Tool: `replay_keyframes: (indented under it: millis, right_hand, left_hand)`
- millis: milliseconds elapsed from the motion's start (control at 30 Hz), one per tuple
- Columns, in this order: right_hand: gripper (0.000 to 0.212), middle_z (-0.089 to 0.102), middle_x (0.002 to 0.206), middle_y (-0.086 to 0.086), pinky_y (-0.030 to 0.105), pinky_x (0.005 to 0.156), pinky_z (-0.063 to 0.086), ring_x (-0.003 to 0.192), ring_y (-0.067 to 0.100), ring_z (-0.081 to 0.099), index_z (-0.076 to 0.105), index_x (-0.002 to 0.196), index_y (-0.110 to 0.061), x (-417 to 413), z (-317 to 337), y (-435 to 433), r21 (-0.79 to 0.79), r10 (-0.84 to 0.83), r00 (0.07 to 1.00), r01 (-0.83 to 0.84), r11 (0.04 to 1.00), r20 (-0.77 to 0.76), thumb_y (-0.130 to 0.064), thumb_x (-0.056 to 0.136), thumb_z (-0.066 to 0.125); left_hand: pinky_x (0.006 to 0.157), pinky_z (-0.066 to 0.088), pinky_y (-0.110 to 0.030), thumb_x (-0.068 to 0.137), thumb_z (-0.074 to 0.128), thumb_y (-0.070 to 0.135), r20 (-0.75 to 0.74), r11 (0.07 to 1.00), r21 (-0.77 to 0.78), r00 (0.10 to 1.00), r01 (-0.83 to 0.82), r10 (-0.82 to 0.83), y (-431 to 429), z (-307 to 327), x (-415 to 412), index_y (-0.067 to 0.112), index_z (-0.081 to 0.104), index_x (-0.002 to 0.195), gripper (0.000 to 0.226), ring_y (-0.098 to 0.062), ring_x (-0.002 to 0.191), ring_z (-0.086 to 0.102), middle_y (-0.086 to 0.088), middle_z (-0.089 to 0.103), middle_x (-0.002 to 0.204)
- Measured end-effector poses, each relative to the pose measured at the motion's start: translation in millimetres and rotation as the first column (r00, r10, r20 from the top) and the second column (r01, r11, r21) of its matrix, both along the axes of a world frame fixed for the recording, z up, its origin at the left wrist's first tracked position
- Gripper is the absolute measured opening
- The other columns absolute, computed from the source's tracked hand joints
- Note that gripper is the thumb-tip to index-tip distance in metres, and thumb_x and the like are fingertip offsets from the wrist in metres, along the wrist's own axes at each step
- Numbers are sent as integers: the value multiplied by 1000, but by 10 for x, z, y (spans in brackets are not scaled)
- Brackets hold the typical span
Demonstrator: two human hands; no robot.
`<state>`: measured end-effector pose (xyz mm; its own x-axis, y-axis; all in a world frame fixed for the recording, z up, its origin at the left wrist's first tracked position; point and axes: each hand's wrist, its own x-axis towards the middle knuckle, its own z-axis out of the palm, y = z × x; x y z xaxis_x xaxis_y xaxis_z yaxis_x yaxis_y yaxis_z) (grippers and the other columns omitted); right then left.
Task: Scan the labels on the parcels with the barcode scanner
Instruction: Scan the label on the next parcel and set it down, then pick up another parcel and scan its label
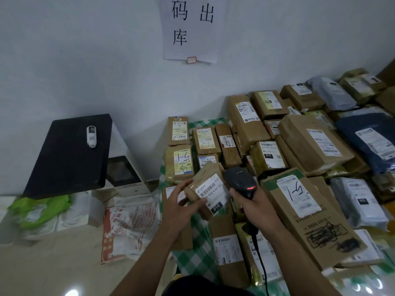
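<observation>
My left hand grips a small brown taped parcel lifted above the table, its white barcode label facing up. My right hand holds a black barcode scanner by the handle, its head right beside the parcel's label and a red light lit on it. The scanner's black cable hangs down toward me. Several more brown parcels with labels cover the green-checked tablecloth, including a large box marked by hand on its label.
Grey and dark blue poly mailers lie at the right. A black-topped white machine with a small white device on it stands left by the wall. Printed sacks and green bags lie on the floor. A paper sign hangs on the wall.
</observation>
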<state>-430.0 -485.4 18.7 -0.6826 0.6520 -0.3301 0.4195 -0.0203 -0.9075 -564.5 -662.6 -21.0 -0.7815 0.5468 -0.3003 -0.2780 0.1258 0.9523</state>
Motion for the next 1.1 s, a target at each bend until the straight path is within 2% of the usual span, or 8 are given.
replay_keyframes:
  millis: [267,367,500,633,733,900,1000,1100]
  right_hand:
    - [30,74,103,-8,6,61,48,79,-6,69,62,122,-30,-80,182,-49,53,196,980,-198,979,37,-19,97,72]
    - [40,75,107,-8,19,70,57,83,9,74,62,132,-31,-182,250,-118,44,298,951,-303,952,87,-21,95,74]
    - [49,74,115,-16,30,94,57,106,1,69,62,135,-34,-295,278,-218,100,388,911,-403,910,140,-31,90,80]
    - [50,70,114,-22,18,87,49,105,-8,63,59,134,-37,-365,328,-321,92,413,896,-431,898,165,-31,90,80]
    - [50,70,113,-19,20,81,48,99,-3,64,57,137,-36,-391,333,-349,94,439,878,-461,882,189,-33,91,78]
    - [54,70,118,-16,25,90,52,107,3,65,55,141,-36,-416,346,-410,99,467,858,-495,863,216,-37,92,77]
    - [53,69,120,-17,29,94,53,108,1,65,54,140,-38,-417,347,-433,97,467,856,-497,863,222,-38,92,76]
    - [52,71,116,-16,21,81,53,98,-3,68,55,139,-37,-412,345,-428,98,471,859,-496,862,203,-37,92,77]
  left_hand:
    - [70,62,-24,77,89,18,-240,982,-158,969,-104,64,-48,-15,-398,46,60,122,60,-20,119,57,0,43,141]
    - [84,63,-35,75,91,21,-292,967,-192,950,-168,107,-104,-86,-517,41,60,130,66,-22,120,59,-4,44,142]
    - [89,62,-45,71,93,25,-343,924,-250,919,-288,193,-191,-235,-579,40,61,130,68,-26,123,57,-5,42,144]
    - [74,57,-19,71,93,24,-353,894,-260,898,-364,262,-279,-325,-593,33,62,132,69,-26,122,58,-7,46,143]
    - [68,57,-16,71,93,23,-339,893,-264,902,-364,268,-322,-347,-613,38,61,130,69,-26,121,60,-6,46,144]
    - [96,57,-43,73,92,21,-364,875,-293,891,-386,271,-356,-275,-611,32,59,135,71,-27,129,52,-8,42,147]
    - [101,55,-46,72,93,19,-365,873,-293,890,-389,274,-367,-255,-616,33,60,133,71,-28,130,49,-8,41,146]
    - [102,52,-43,72,93,19,-376,869,-305,888,-390,266,-369,-237,-614,29,60,135,71,-27,132,47,-9,41,146]
